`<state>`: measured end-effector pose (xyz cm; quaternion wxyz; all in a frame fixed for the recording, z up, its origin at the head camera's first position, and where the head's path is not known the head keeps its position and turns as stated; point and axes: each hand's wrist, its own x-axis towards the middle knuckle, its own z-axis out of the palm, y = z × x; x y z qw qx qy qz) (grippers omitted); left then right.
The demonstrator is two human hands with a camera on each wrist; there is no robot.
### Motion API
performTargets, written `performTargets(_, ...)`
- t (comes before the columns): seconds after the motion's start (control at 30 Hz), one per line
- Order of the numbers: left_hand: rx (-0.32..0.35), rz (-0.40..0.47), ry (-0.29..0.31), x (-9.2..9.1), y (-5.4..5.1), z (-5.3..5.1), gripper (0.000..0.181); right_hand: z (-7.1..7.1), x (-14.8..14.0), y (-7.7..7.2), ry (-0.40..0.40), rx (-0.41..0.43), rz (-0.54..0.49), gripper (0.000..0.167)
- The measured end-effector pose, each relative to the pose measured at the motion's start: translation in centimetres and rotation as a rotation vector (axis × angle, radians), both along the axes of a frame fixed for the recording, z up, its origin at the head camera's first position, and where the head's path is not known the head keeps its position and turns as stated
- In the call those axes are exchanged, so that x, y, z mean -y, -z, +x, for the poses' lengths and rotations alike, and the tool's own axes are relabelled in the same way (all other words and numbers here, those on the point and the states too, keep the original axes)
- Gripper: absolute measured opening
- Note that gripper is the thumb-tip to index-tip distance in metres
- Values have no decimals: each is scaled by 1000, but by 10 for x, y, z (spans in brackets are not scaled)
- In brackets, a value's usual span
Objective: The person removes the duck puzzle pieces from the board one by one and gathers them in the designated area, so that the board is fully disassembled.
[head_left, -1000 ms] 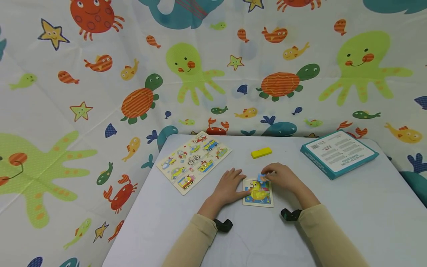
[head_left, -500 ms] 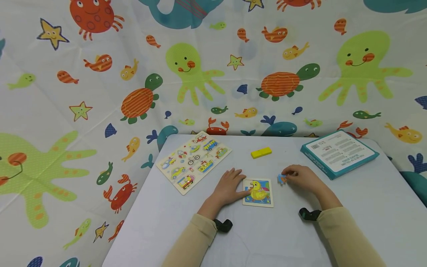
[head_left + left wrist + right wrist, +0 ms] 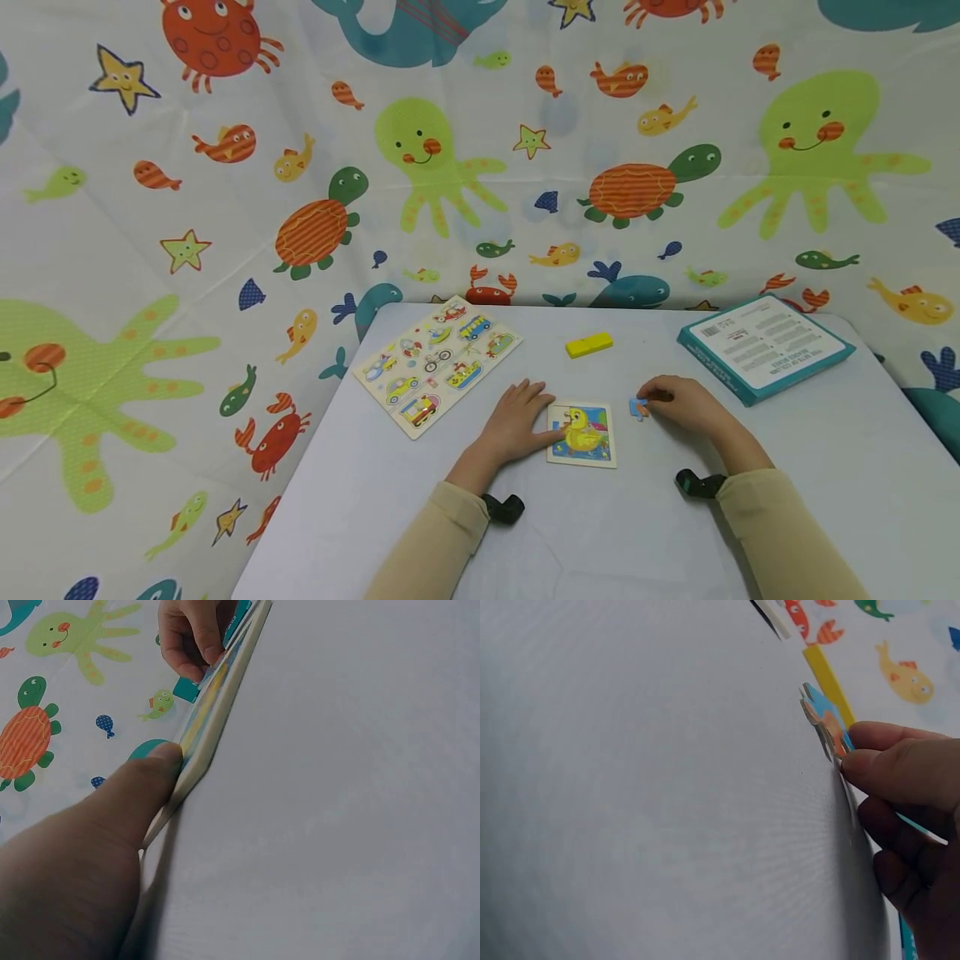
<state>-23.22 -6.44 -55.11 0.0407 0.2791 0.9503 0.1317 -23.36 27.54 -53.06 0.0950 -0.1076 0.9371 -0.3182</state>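
A small square duck puzzle (image 3: pixel 591 435) with a pale wooden border lies on the white table. My left hand (image 3: pixel 513 423) rests beside it with fingers spread, and its thumb (image 3: pixel 161 761) lies on the puzzle's left side. To the right of the puzzle, my right hand (image 3: pixel 692 408) pinches a small blue and orange puzzle piece (image 3: pixel 637 407) between thumb and forefinger. In the right wrist view the piece (image 3: pixel 825 712) stands out past the fingertips, low over the table; whether it touches the surface I cannot tell.
A larger wooden board with vehicle pictures (image 3: pixel 437 365) lies at the back left. A yellow block (image 3: pixel 589 345) is behind the puzzle. At the back right lies a teal-edged box (image 3: pixel 765 346). A sea-animal curtain (image 3: pixel 480 167) hangs behind the table.
My right hand has moved right, away from the duck puzzle's top right corner, carrying the puzzle piece. Over the last half second it has barely shifted. The left hand stays in place.
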Motion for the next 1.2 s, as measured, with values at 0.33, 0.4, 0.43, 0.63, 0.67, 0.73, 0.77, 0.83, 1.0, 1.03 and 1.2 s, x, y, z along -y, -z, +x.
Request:
performTargets(0.33,-7,3,7,0,1,0,74,0,1,1,-25,-28,-4,16)
performTargets(0.4,-12,0,8,0,1,0,74,-1,0,1,-28,-28,-4,15)
performTargets(0.43,-16,-2,9,1,1,0,74,-1,0,1,-29,-29,-2,15)
performTargets(0.63,-22,1,9,0,1,0,74,-3,7,-5,-23,-29,-14,17)
performTargets(0.67,-19,4,9,0,1,1,73,-3,10,-7,-22,-19,-27,17)
performTargets(0.73,-17,4,11,0,0,1,74,-3,17,-11,-20,4,-52,18)
performTargets(0.77,-17,3,12,0,0,1,74,-4,21,-13,-28,12,-61,19)
performTargets(0.83,-16,-2,13,0,0,1,74,-4,28,-16,-36,27,-75,20)
performTargets(1.0,-10,-2,7,0,-1,1,74,-4,46,-23,-64,13,-74,21)
performTargets(1.03,-6,-2,6,0,-1,1,74,-4,49,-24,-68,16,-77,21)
performTargets(1.2,1,-4,0,0,-2,1,74,-5,67,-25,-104,20,-87,22)
